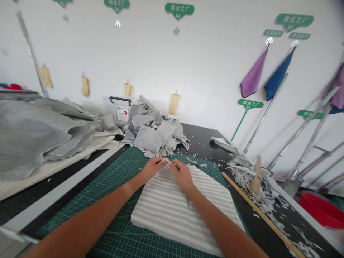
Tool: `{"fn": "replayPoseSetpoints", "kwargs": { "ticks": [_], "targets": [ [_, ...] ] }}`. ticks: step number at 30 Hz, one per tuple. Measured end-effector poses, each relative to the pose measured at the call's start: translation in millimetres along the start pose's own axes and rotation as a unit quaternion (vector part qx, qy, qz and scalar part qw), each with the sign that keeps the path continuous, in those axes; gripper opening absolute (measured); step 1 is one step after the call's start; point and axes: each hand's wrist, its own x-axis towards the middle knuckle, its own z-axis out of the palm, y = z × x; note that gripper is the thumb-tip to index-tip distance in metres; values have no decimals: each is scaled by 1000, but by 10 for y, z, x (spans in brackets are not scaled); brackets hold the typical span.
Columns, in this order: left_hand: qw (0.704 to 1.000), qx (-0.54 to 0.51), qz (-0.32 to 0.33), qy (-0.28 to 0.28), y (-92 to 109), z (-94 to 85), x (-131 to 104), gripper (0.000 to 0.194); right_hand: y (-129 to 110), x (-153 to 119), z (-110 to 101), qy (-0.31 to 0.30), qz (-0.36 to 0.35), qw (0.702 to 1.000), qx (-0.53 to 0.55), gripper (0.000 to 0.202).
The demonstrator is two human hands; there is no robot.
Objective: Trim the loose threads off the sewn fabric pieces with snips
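Grey-and-white striped fabric point(166, 204) lies spread over a green cutting mat point(113, 186). At its far edge my left hand point(155, 167) is closed, pinching the cloth between thumb and fingers. Right beside it, my right hand point(182, 175) is closed on the same edge, with the fingertips of both hands nearly touching. Something small and dark shows by the right fingers; its kind cannot be made out. My right forearm crosses over the fabric and hides part of it. Just beyond the hands rises a heap of grey fabric pieces point(152, 138).
Large grey fabric sheets point(32, 132) are stacked at left, near a clear plastic box point(119, 111). To the right lie a wooden ruler point(258, 211), a wooden stick point(257, 175) and fabric scraps point(242, 172). A red bucket point(319, 209) stands beyond the table's right edge.
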Motion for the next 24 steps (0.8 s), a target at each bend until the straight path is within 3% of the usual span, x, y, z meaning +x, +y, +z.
{"fn": "replayPoseSetpoints", "kwargs": {
  "ticks": [24],
  "targets": [
    [999,7,27,-25,42,-18,-21,37,9,-22,-24,-4,3,1000,-5,42]
  ]
}}
